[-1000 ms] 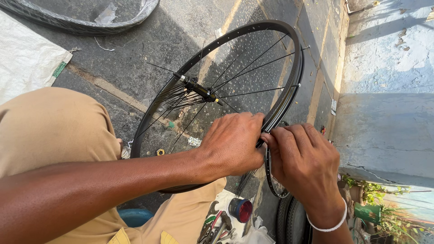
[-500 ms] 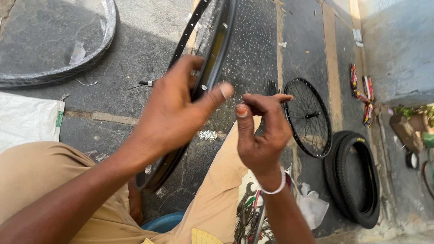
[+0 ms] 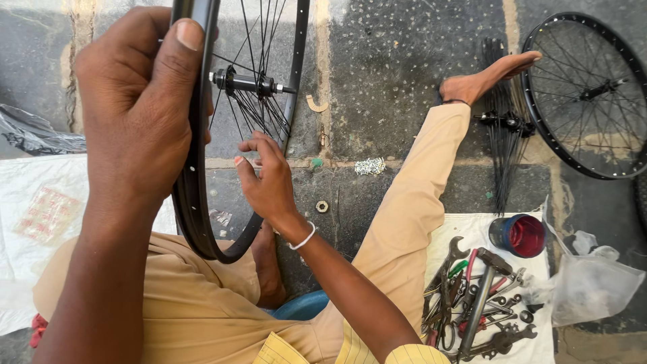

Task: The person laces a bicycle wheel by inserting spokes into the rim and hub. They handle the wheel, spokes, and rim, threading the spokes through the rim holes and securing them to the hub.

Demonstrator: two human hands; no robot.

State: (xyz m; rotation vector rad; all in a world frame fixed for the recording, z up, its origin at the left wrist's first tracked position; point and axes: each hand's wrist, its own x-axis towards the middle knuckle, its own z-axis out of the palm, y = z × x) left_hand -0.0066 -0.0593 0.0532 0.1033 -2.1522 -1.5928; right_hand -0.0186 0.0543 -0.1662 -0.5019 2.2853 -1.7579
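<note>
On a grey paved floor (image 3: 404, 81), a seated person in tan trousers holds a black bicycle wheel (image 3: 202, 222) upright between the knees. The left hand (image 3: 138, 114) is closed around the wheel's rim near its top, thumb pressed over the outer edge. The right hand (image 3: 266, 178) reaches in among the thin spokes (image 3: 253, 111) just below the hub (image 3: 246, 83), fingertips pinched together on or beside one spoke; whether they truly hold it cannot be told.

Judging by its look, the wheel is light but stiff at the rim, which is the firm place to take hold. The spokes look thin and springy, likely to bend if squeezed hard, so they suit only a light pinch. The smooth painted rim may slip in a loose grasp.

To the right of the wheel, one leg stretches out, ending in a bare foot (image 3: 485, 77). Beyond the foot lies a bundle of loose spokes (image 3: 502, 135) and a second black wheel (image 3: 586, 94) flat on the floor. Lower right of the held wheel, a white cloth (image 3: 465, 226) carries a heap of spanners and pliers (image 3: 478, 296), with a red-lined cup (image 3: 519, 234) and a crumpled clear bag (image 3: 593, 283) beside them. A small nut (image 3: 322, 206) and a pile of tiny silver parts (image 3: 370, 166) lie on the floor just right of the wheel. Left of it lies a white sack (image 3: 40, 202).
</note>
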